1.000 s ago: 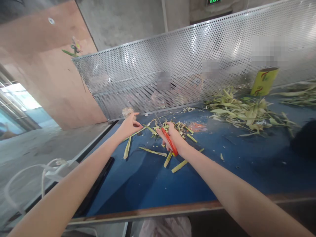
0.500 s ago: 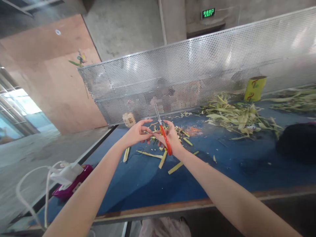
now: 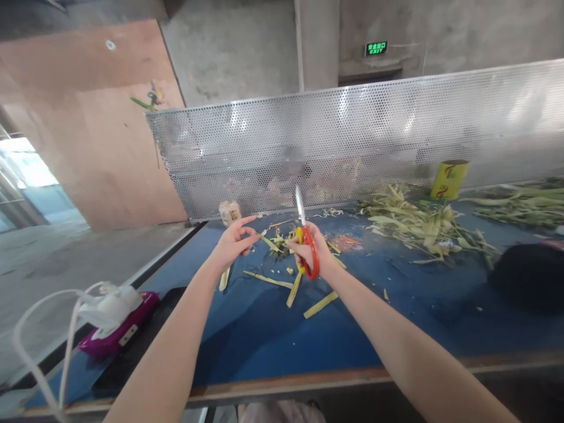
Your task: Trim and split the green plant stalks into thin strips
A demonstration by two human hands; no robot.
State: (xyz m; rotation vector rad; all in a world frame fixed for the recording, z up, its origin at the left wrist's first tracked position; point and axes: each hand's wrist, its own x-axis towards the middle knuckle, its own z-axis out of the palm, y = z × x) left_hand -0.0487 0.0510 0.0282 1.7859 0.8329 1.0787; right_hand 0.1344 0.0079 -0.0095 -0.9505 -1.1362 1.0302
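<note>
My left hand (image 3: 234, 241) is closed in a pinch, its index finger stretched forward. From its fingertips juts a small green leaf strip (image 3: 269, 242), pale at one end. My right hand (image 3: 314, 251) is wrapped round scissors (image 3: 309, 241) with red and yellow handles, blades pointing up and away, seemingly together. Between and behind the hands lies a heap of cut leaf scraps (image 3: 278, 242). Several longer pale green strips, including one leaf strip (image 3: 321, 305) below my right wrist, lie on the blue tabletop (image 3: 273, 346).
A perforated metal screen (image 3: 247, 153) borders the table's back. Leaf husks (image 3: 414, 223) and a yellow container (image 3: 450, 180) are at right, near a black object (image 3: 529, 279). A whitish lump (image 3: 230, 211) stands behind my left hand. A purple power strip (image 3: 118, 332) with white cables sits left.
My hands have moved apart; the left went left with the leaf strip, the right slightly right with the scissors. The camera view has shifted and levelled, showing a dark flat object by the power strip.
</note>
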